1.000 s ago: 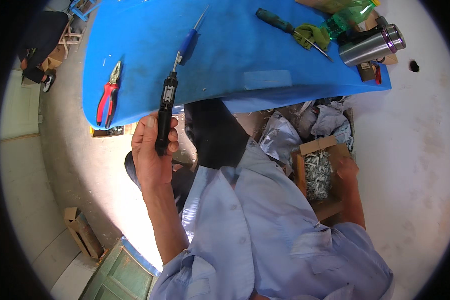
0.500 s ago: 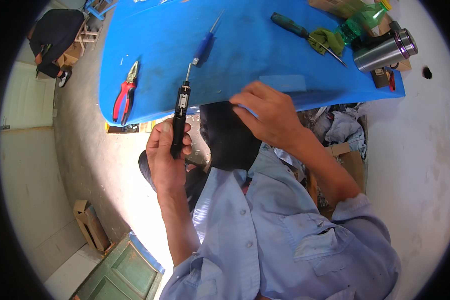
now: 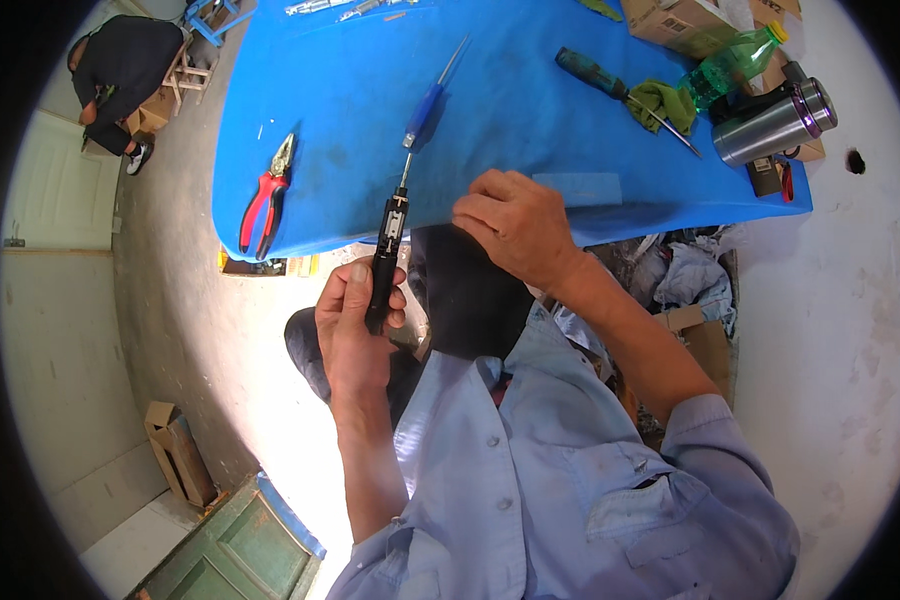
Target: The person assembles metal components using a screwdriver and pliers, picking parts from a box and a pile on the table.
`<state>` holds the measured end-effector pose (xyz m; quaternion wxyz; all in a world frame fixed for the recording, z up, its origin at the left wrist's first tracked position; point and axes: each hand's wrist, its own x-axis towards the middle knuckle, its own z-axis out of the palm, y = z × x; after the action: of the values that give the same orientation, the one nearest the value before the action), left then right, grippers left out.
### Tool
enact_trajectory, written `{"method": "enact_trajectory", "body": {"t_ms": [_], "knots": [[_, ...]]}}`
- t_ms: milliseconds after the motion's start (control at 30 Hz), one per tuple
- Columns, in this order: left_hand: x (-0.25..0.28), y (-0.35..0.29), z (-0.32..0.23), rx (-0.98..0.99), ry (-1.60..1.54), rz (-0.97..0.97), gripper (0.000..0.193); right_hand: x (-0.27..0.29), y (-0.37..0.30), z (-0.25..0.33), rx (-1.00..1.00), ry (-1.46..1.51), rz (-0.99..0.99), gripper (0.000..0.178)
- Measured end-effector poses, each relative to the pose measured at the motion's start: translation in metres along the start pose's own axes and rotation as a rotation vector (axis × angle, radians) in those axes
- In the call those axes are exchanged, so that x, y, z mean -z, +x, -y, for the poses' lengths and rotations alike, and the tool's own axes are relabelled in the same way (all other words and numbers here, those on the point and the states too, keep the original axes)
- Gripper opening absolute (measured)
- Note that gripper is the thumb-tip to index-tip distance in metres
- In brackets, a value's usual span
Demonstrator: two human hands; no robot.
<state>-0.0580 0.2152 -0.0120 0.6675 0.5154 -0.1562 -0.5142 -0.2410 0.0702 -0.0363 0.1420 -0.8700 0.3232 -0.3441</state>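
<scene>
My left hand point(image 3: 358, 315) is wrapped round a slim black cylindrical tool body point(image 3: 381, 285), held tilted at the table's near edge. A metal mechanism shows through an opening in its upper part, and a thin metal rod point(image 3: 407, 172) juts from its far end. Just beyond the rod, a blue-handled screwdriver point(image 3: 425, 112) lies on the blue-covered table. My right hand point(image 3: 522, 222) hovers by the table edge, fingers bent and drawn together. Whatever its fingertips may hold is too small or hidden. Red-and-black pliers point(image 3: 266, 205) rest on the left of the table.
A green-handled screwdriver point(image 3: 592, 72) lies by a green cloth point(image 3: 660, 103) at the right. Behind it stand a green bottle point(image 3: 730, 70) and a steel flask point(image 3: 770, 128). Metal parts point(image 3: 360, 8) lie at the far edge. A person point(image 3: 125, 70) sits at far left.
The view has tilted, showing more of the table's far side. My right hand has shifted slightly left, its fingers closer together. My left hand keeps its hold on the black tool body.
</scene>
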Motion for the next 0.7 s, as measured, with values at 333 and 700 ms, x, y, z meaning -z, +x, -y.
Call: {"method": "enact_trajectory", "body": {"t_ms": [333,700], "knots": [[-0.004,-0.003,0.005,0.03,0.004,0.027,0.029,0.032,-0.033,0.014,-0.147,0.087,0.105,0.008],[0.009,0.011,0.015,0.079,-0.022,0.055,0.03,0.184,-0.415,-0.119,-1.124,-0.593,0.427,0.011]]}}
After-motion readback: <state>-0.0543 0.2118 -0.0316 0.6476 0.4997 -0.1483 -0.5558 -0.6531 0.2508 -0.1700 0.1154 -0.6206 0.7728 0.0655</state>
